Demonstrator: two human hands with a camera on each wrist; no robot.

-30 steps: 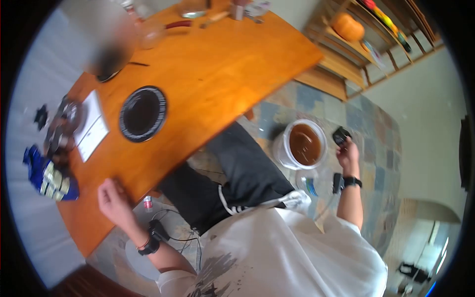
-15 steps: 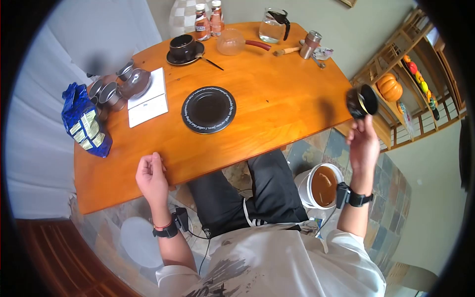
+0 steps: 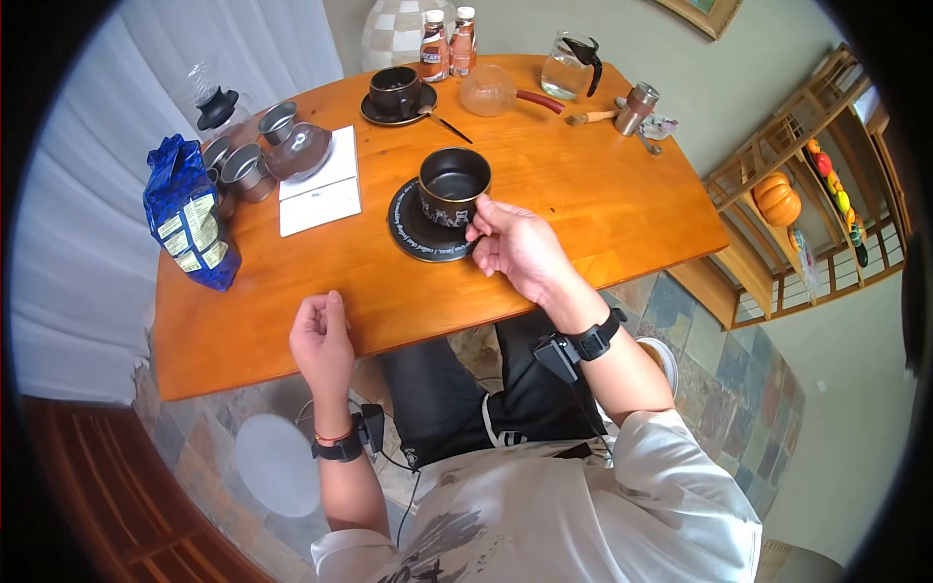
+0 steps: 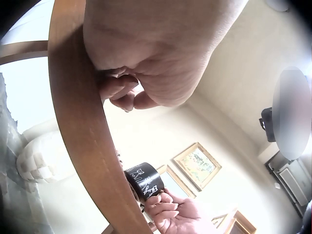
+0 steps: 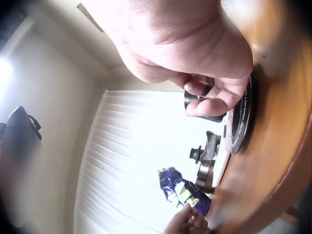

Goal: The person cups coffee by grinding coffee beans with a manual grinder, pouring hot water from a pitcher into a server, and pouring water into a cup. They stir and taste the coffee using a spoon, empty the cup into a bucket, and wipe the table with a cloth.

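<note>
Cup held over saucer by right hand
Its side is pinched; the left hand, loosely curled and unladen, is held by the edge of the table.

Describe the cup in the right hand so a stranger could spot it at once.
Start at the wooden table and find the black saucer ringed with white lettering. The black cup at that saucer, gripped by the right hand, is the one. White drawings mark its side; the other dark cup stands farther back beside a spoon.
</note>
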